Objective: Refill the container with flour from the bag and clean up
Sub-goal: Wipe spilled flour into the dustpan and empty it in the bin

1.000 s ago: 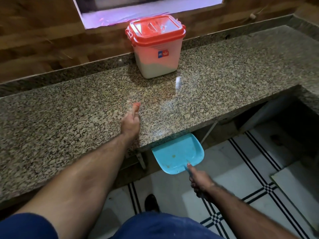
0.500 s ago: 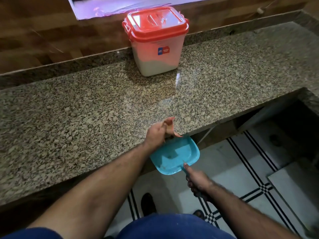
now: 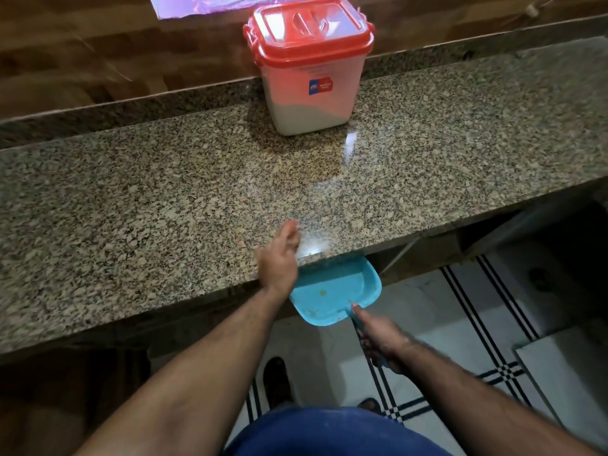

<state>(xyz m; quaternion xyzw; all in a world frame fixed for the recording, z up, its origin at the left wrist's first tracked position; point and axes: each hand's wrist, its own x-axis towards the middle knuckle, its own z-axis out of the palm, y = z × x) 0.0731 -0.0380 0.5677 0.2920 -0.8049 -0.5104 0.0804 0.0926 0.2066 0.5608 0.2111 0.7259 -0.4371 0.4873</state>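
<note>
Left hand [image 3: 279,262]: fingers straight, held together, edge-on, resting on counter [image 3: 131,205] at front edge, gripping nothing. Right hand [image 3: 378,339]: fingers curled tight around dustpan [image 3: 335,291] handle, thumb extended along it toward pan. Pan just below counter edge, directly beside and under left fingers, few specks inside. Count: 1 dustpan, 1 container [image 3: 311,65], 2 hands. Container, red lid on, flour inside, stands well beyond left fingertips by wall. Both forearms reach forward, left higher.

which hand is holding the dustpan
The right hand, gripping the blue dustpan handle below the counter edge; the left hand rests open on the granite counter.
</note>
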